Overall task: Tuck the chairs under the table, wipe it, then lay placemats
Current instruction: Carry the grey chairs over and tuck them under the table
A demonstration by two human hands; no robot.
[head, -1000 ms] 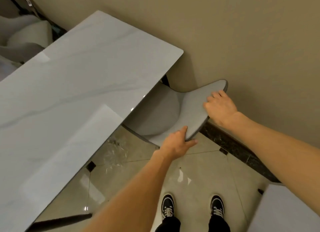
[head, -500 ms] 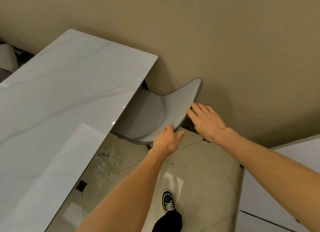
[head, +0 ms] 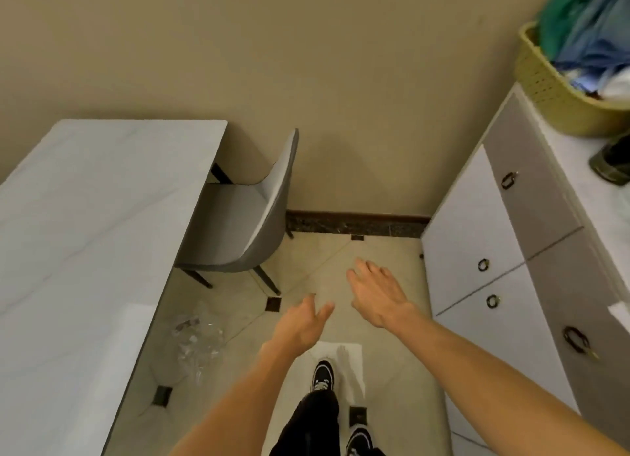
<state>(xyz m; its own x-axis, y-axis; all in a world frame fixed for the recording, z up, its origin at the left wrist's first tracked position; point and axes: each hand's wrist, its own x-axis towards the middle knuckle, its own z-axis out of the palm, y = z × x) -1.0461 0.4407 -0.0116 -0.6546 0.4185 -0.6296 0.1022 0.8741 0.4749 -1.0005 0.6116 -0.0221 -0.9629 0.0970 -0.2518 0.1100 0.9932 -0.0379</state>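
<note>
Item 1, chair (head: 245, 217): grey upholstered shell seat on thin dark legs, at the short end of the counter (head: 95, 223), seat partly under the top, backrest standing clear and close to the wall. I judge it moderately heavy, rigid in the frame, padded and slightly yielding on the surface. The legs look likely to slide on the glossy tiled floor (head: 385, 319) instead of tipping. Best hold, as I see it: the top rim of the backrest, one hand at each end, pushing level.

Item 2, counter: pale marble-look slab, hard and smooth, probably slick under a cloth. Nothing on it that I can see; no placemats in view.

Item 3, left hand (head: 301, 322) and right hand (head: 375, 293): both wide, fingers relaxed and spread, holding nothing, hanging over the floor well apart from the chair.

Item 4, basket (head: 545, 90): yellow perforated plastic, on the top of the white cabinet (head: 477, 217) at my right. It holds a loose heap of soft cloth, green, blue and white; too blurred to sort further. A wiping cloth may be among them, I cannot tell.

Item 5, crumpled clear plastic (head: 197, 339): on the floor beside the counter edge, light, a possible slip hazard.
</note>
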